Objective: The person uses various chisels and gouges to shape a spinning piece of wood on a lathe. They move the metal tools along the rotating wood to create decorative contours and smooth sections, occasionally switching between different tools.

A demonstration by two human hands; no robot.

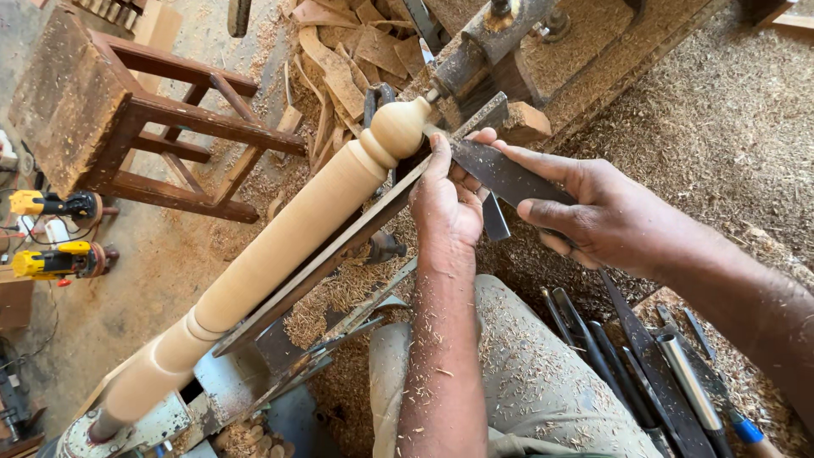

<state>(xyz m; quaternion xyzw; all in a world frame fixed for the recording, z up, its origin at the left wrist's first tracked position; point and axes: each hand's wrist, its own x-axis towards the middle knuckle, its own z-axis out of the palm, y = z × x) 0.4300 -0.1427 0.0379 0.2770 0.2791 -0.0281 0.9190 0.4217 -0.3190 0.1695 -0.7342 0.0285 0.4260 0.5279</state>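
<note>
While the long, pale wooden post (280, 242) sits sideways in a lathe, both hands are busy at its round knob end. The left hand (447, 203) is curled shut around the front part of a flat, dark chisel (509, 176), and it leans on the long metal rest bar (339, 246) that runs beside the post. Leaning there likely keeps the blade from shaking. The right hand (598, 216) is wrapped tight around the chisel further back, so the two hands can steer it together. The chisel's tip points at the narrow neck just under the knob; I cannot tell if it is touching the wood.

More long tools (653, 373) lie side by side near the person's right knee, close enough to grab. Wood shavings (721, 127) cover the floor and the person's trousers. A brown wooden stool (127, 119) stands well apart on the left, and two yellow power tools (51, 233) lie near it. Scrap wood pieces (348, 59) are piled behind the knob.
</note>
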